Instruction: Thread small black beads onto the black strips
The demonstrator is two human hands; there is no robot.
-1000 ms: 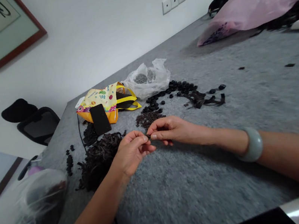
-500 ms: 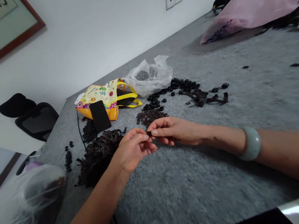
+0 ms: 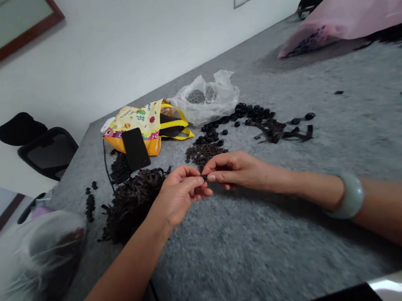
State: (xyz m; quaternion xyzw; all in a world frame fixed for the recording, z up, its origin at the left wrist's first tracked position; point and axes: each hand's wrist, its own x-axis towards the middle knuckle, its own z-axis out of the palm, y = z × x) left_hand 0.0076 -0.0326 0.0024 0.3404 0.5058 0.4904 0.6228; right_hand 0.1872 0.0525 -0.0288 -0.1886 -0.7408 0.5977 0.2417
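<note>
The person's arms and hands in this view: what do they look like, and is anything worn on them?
The left hand and right hand are bare, with no gloves, and no rings show. The forearms have no sleeves in view. Above the right hand, the arm wears a wide, rounded, pale grey-green bangle, possibly jade.

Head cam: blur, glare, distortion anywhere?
Head view: tilted, with wide-angle stretching toward the edges; clear plastic bag at lower left is soft; dark corner shading over the pink plastic bag; glare on the white surface at bottom right. Left hand and right hand fairly sharp; the dark piece between them is too small to resolve.
</note>
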